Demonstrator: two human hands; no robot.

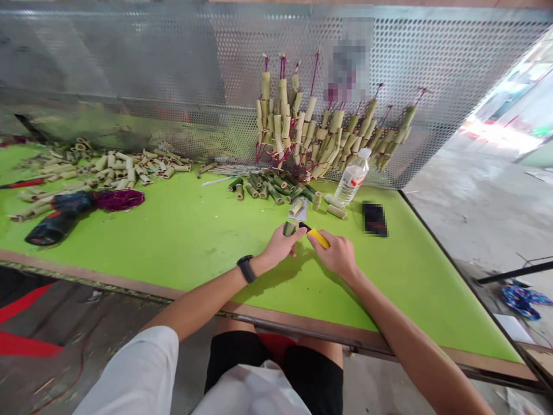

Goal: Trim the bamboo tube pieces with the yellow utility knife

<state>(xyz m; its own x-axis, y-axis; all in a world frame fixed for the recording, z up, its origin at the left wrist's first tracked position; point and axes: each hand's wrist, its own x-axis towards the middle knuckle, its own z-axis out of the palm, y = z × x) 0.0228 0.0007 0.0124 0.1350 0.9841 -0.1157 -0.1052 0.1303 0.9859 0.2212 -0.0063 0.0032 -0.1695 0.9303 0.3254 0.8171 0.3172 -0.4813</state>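
Observation:
Closed around a short green bamboo piece (289,229) is my left hand (280,244), just above the green tabletop, with a dark watch on its wrist. My right hand (337,253) grips a yellow utility knife (318,237). The knife's black front end meets the bamboo piece near my left thumb; the blade itself is too small to make out. Just beyond my hands, a pale bamboo piece (296,208) rests on a small white paper. Several green bamboo pieces (276,187) lie in a heap farther back.
A water bottle (352,177) stands behind my right hand, beside loose bamboo pieces. A blurred dark object (375,219) lies to the right. Bamboo strings (283,118) hang on the perforated metal panel (415,52). Leftward are a cordless drill (63,216), purple cord (121,199) and piled pale bamboo (129,167).

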